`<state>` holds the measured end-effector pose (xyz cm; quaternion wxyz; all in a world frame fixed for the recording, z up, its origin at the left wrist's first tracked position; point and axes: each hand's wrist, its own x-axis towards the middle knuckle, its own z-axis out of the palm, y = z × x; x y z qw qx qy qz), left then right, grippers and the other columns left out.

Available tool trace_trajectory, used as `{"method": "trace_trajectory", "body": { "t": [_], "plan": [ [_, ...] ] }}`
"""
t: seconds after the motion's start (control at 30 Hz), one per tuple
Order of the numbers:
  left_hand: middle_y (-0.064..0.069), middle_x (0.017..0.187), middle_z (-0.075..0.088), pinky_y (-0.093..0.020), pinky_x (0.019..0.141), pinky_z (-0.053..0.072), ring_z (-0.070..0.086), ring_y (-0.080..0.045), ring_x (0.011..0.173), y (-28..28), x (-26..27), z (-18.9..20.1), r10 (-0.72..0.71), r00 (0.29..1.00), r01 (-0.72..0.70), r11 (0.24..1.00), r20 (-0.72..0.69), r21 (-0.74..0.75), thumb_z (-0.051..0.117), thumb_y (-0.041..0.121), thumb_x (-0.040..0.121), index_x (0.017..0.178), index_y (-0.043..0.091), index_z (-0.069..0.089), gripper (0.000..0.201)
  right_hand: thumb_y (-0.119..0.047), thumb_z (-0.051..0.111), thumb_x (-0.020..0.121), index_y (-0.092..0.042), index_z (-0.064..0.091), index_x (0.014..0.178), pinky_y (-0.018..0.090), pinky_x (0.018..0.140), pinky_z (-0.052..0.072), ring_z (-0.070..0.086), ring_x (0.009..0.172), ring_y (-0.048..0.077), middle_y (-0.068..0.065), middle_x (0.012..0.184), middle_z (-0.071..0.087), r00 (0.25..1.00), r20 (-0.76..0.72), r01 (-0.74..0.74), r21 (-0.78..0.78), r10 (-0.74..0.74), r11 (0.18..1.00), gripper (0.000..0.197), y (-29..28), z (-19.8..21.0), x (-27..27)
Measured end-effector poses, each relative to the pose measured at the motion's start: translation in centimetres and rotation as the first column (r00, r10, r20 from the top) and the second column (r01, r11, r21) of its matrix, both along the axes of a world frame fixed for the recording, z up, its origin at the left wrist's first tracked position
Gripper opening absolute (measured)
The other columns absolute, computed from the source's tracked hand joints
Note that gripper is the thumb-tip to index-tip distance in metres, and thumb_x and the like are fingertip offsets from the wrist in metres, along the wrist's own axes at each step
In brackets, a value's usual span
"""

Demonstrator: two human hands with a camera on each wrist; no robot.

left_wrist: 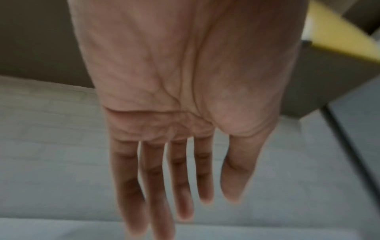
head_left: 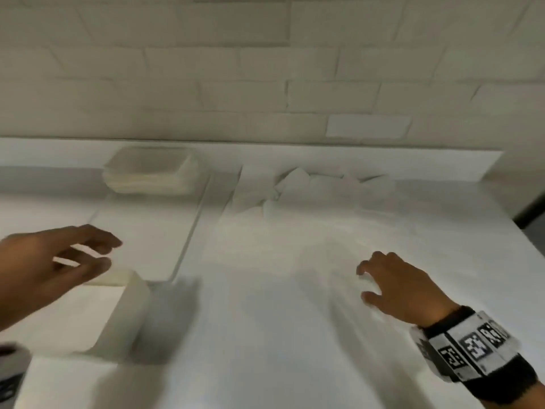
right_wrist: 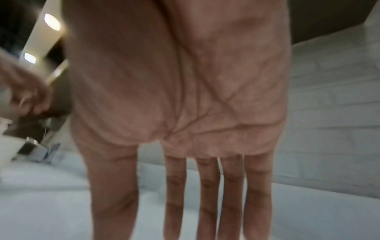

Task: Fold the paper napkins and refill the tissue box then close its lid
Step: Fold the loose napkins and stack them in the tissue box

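A white tissue box (head_left: 126,314) stands open-topped at the near left of the white table. My left hand (head_left: 97,255) hovers over its far end with fingers straight and nothing in it; the left wrist view shows the same empty left hand (left_wrist: 197,194). A neat stack of folded napkins (head_left: 150,175) lies at the back left. Loose crumpled napkins (head_left: 318,187) are heaped at the back middle. My right hand (head_left: 365,281) is spread low over the bare tabletop at the right, holding nothing, its fingers (right_wrist: 205,194) straight. All views are blurred.
A flat white rectangular sheet or panel (head_left: 147,237) lies between the box and the folded stack; I cannot tell which it is. A white panel (head_left: 67,379) shows at the box's near end. A brick wall (head_left: 265,69) backs the table, whose right edge (head_left: 528,240) drops off.
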<state>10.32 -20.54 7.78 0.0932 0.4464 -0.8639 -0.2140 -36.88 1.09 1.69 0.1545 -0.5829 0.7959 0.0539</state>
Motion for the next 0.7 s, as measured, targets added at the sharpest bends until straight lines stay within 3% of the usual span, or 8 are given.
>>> {"method": "trace_trajectory", "body": {
  "t": [0.07, 0.17, 0.23, 0.3, 0.37, 0.5, 0.6, 0.7],
  "plan": [
    [0.028, 0.101, 0.071, -0.017, 0.073, 0.057, 0.07, 0.008, 0.083, 5.7, -9.7, 2.5, -0.081, 0.997, 0.081, 0.996, 0.014, 0.023, 0.062, 0.062, 0.084, 0.102, 0.048, 0.068, 0.023, -0.053, 0.051, 0.093, -0.032, 0.046, 0.131, 0.028, 0.086, 0.04, 0.048, 0.116, 0.014, -0.009, 0.129, 0.047, 1.0, 0.017, -0.024, 0.085, 0.022, 0.996, 0.044, 2.1, -1.1, -1.1],
    [0.041, 0.119, 0.054, -0.007, 0.086, 0.046, 0.058, 0.015, 0.105, 11.8, -19.7, -0.6, -0.439, 0.893, 0.429, 0.897, 0.101, 0.109, 0.046, 0.067, 0.088, 0.116, 0.054, 0.057, 0.033, -0.052, 0.052, 0.093, -0.031, 0.044, 0.134, 0.03, 0.087, 0.038, 0.048, 0.116, 0.015, -0.009, 0.131, 0.044, 0.986, 0.124, -0.128, 0.097, 0.116, 0.987, 0.047, 3.6, -2.3, -1.3],
    [0.038, 0.132, 0.042, -0.005, 0.093, 0.035, 0.048, 0.013, 0.117, 13.5, -24.6, -4.1, -0.572, 0.793, 0.557, 0.82, 0.208, 0.129, 0.045, 0.062, 0.093, 0.128, 0.052, 0.048, 0.036, -0.046, 0.054, 0.094, -0.031, 0.044, 0.135, 0.03, 0.09, 0.039, 0.044, 0.118, 0.015, -0.008, 0.132, 0.042, 0.984, 0.134, -0.114, -0.013, 0.115, 0.993, 0.045, 3.6, -2.1, -2.9],
    [0.028, 0.139, 0.043, -0.012, 0.097, 0.036, 0.045, 0.005, 0.125, 14.2, -28.7, -6.1, -0.596, 0.771, 0.599, 0.798, 0.225, 0.06, 0.049, 0.049, 0.099, 0.137, 0.044, 0.046, 0.039, -0.04, 0.057, 0.093, -0.028, 0.042, 0.137, 0.03, 0.091, 0.041, 0.039, 0.121, 0.016, -0.006, 0.134, 0.039, 0.99, 0.108, -0.083, -0.102, 0.094, 0.991, 0.048, 3.5, -2.0, -5.0],
    [0.021, 0.138, 0.05, -0.022, 0.096, 0.044, 0.052, -0.006, 0.122, 14.9, -31.7, -7.6, -0.628, 0.724, 0.651, 0.759, 0.285, 0.021, 0.052, 0.042, 0.097, 0.139, 0.041, 0.05, 0.042, -0.036, 0.061, 0.092, -0.026, 0.039, 0.141, 0.033, 0.091, 0.042, 0.04, 0.122, 0.019, -0.003, 0.137, 0.037, 0.99, 0.091, -0.102, -0.072, 0.109, 0.992, 0.054, 3.4, -2.7, -6.5],
    [0.023, 0.103, 0.067, -0.018, 0.068, 0.053, 0.064, -0.002, 0.089, 16.4, -34.9, -10.4, -0.677, 0.589, 0.767, 0.64, 0.441, -0.042, 0.055, 0.055, 0.075, 0.109, 0.046, 0.067, 0.037, -0.022, 0.061, 0.093, -0.022, 0.042, 0.139, 0.035, 0.085, 0.046, 0.044, 0.119, 0.023, 0.001, 0.135, 0.04, 0.982, 0.091, -0.164, -0.042, 0.167, 0.986, 0.049, 3.3, -4.0, -7.5],
    [0.02, 0.1, 0.068, -0.022, 0.072, 0.054, 0.065, -0.007, 0.09, 17.2, -35.7, -11.1, -0.715, 0.547, 0.824, 0.553, 0.435, -0.127, 0.068, 0.05, 0.08, 0.097, 0.043, 0.071, 0.019, -0.018, 0.056, 0.095, -0.023, 0.054, 0.129, 0.032, 0.078, 0.042, 0.053, 0.111, 0.023, -0.001, 0.125, 0.05, 0.981, 0.09, -0.161, -0.13, 0.174, 0.978, 0.035, 2.9, -4.3, -8.0],
    [0.02, 0.111, 0.069, -0.024, 0.08, 0.054, 0.064, -0.009, 0.101, 17.1, -35.5, -10.7, -0.728, 0.568, 0.816, 0.557, 0.383, -0.152, 0.064, 0.046, 0.089, 0.096, 0.042, 0.073, 0.012, -0.014, 0.048, 0.097, -0.024, 0.063, 0.122, 0.031, 0.075, 0.042, 0.059, 0.104, 0.023, -0.001, 0.117, 0.059, 0.979, 0.099, -0.159, -0.172, 0.177, 0.972, 0.031, 3.0, -4.4, -8.7]
  ]
}}
